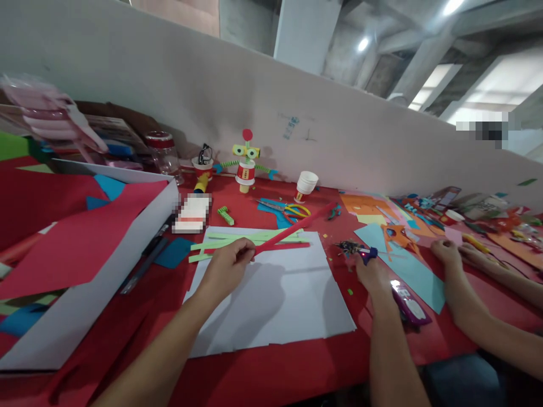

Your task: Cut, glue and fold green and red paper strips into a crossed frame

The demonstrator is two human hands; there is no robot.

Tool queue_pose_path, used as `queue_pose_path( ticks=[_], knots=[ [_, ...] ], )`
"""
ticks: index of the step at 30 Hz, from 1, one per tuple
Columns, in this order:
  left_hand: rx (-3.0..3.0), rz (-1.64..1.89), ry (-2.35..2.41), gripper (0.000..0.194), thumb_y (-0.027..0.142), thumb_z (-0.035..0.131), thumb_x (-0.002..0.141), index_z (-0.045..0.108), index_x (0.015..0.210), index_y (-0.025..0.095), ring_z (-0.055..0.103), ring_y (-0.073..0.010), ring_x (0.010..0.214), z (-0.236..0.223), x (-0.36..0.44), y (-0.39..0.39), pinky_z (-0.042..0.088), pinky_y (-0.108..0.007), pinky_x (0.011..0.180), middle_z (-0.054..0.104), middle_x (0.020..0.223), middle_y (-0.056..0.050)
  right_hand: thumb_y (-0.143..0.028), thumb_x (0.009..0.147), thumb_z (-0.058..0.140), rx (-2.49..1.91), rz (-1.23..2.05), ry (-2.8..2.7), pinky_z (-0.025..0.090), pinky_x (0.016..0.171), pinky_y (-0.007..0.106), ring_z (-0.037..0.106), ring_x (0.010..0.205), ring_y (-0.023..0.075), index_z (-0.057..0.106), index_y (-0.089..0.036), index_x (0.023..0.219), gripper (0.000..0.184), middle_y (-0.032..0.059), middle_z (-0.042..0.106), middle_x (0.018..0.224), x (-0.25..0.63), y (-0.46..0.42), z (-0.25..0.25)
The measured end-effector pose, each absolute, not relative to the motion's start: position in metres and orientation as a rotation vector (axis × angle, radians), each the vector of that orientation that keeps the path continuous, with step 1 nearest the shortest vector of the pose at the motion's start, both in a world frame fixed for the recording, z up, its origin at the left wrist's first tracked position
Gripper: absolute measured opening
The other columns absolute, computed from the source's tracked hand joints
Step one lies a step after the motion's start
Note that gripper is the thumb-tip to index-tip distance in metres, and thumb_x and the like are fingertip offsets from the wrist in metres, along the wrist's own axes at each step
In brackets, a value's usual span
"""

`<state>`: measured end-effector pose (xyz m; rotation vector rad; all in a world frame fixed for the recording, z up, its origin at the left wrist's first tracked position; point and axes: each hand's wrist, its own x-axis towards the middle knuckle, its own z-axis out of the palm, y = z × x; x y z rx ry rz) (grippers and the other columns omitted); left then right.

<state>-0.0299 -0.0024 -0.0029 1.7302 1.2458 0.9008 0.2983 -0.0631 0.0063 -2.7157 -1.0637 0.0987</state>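
Red paper strip, one, pinched; glue gun, one, gripped.
From the centre of the white paper: my left hand at ten o'clock, fingertips closed on the strip, its free end towards one; my right hand at two, fingers curled round the gun. Likely fault: the long free end sagging and catching glue.

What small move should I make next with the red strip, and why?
Probably ease the right hand left, bringing the blue glue gun nearer the red strip. The left hand pinches one end of the strip above the white paper, a red light glows on the gun, and a gap separates the two.
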Motion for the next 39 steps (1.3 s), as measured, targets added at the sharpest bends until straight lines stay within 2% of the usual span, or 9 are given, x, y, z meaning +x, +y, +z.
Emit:
queue_pose_path(
  ticks=[5,7,9,11,14,17,28,35,39],
  knots=[
    [1.525,1.003,1.204,0.016,0.031,0.052,0.075,0.06,0.067,0.02,0.053,-0.0144,0.063,0.005,-0.027,-0.006,0.041,-0.025,0.059,0.06,0.064,0.001,-0.04,0.086,0.047,-2.623,-0.177,-1.137,0.043,0.084,0.053,0.054,0.108,0.0399,0.065,-0.007,0.103,0.042,0.0281,0.058,0.112,0.256,-0.065,0.021],
    [1.457,1.013,1.159,0.016,0.033,0.054,0.074,0.062,0.068,0.02,0.054,-0.0148,0.064,0.006,-0.025,-0.008,0.042,-0.026,0.061,0.061,0.065,0.0,-0.04,0.082,0.054,-2.184,0.109,-1.351,0.047,0.079,0.043,0.059,0.1,0.0312,0.065,-0.012,0.103,0.037,0.0198,0.062,0.108,0.218,-0.06,0.022],
    [1.41,1.0,1.099,0.017,0.034,0.056,0.074,0.063,0.068,0.019,0.055,-0.0149,0.065,0.006,-0.025,-0.009,0.043,-0.026,0.062,0.062,0.066,0.0,-0.041,0.074,0.065,-1.707,0.691,-1.424,0.049,0.071,0.035,0.062,0.084,0.0231,0.065,-0.017,0.107,0.04,0.0102,0.066,0.096,0.176,-0.052,0.018],
    [1.396,0.969,1.051,0.017,0.034,0.057,0.073,0.064,0.068,0.019,0.055,-0.0144,0.064,0.004,-0.024,-0.009,0.043,-0.026,0.062,0.062,0.064,0.0,-0.041,0.074,0.065,-1.404,1.094,-1.297,0.048,0.065,0.03,0.06,0.071,0.018,0.069,-0.02,0.093,0.029,0.0036,0.067,0.079,0.142,-0.042,0.01],
    [1.426,0.923,1.047,0.019,0.033,0.055,0.074,0.063,0.065,0.018,0.053,-0.0137,0.061,0.003,-0.023,-0.007,0.042,-0.025,0.061,0.061,0.062,0.0,-0.037,0.07,0.07,-1.257,1.225,-1.086,0.045,0.063,0.028,0.056,0.061,0.0143,0.07,-0.018,0.068,0.02,0.0005,0.064,0.061,0.118,-0.032,-0.001],
    [1.486,0.884,1.076,0.019,0.033,0.053,0.074,0.061,0.064,0.019,0.052,-0.0139,0.06,0.003,-0.021,-0.006,0.042,-0.025,0.059,0.06,0.061,0.001,-0.034,0.065,0.075,-1.229,1.292,-0.935,0.042,0.06,0.027,0.053,0.056,0.012,0.069,-0.017,0.059,0.019,-0.0004,0.061,0.054,0.119,-0.027,-0.008],
    [1.726,0.746,1.2,0.019,0.033,0.048,0.077,0.056,0.064,0.021,0.056,-0.0162,0.066,0.003,-0.034,0.0,0.041,-0.027,0.063,0.062,0.064,0.002,-0.024,0.051,0.084,-1.094,1.207,-0.51,0.04,0.047,0.018,0.049,0.05,0.0055,0.069,-0.016,0.062,0.02,-0.0046,0.059,0.054,0.17,-0.013,0.007],
    [1.838,0.735,1.374,0.018,0.028,0.046,0.077,0.059,0.065,0.022,0.058,-0.0173,0.067,0.01,-0.048,0.007,0.04,-0.027,0.061,0.066,0.065,0.001,-0.015,0.051,0.082,-0.925,0.998,-0.311,0.04,0.043,0.015,0.05,0.049,0.0037,0.062,-0.017,0.062,0.023,-0.0073,0.059,0.056,0.205,-0.009,0.023],
    [1.797,0.808,1.526,0.016,0.027,0.047,0.078,0.06,0.071,0.022,0.059,-0.0173,0.066,0.005,-0.048,0.01,0.04,-0.027,0.061,0.066,0.068,0.001,-0.021,0.054,0.083,-0.853,0.846,-0.234,0.033,0.04,0.013,0.044,0.045,0.0018,0.06,-0.017,0.065,0.025,-0.009,0.056,0.054,0.211,-0.013,0.024]
  ],
)
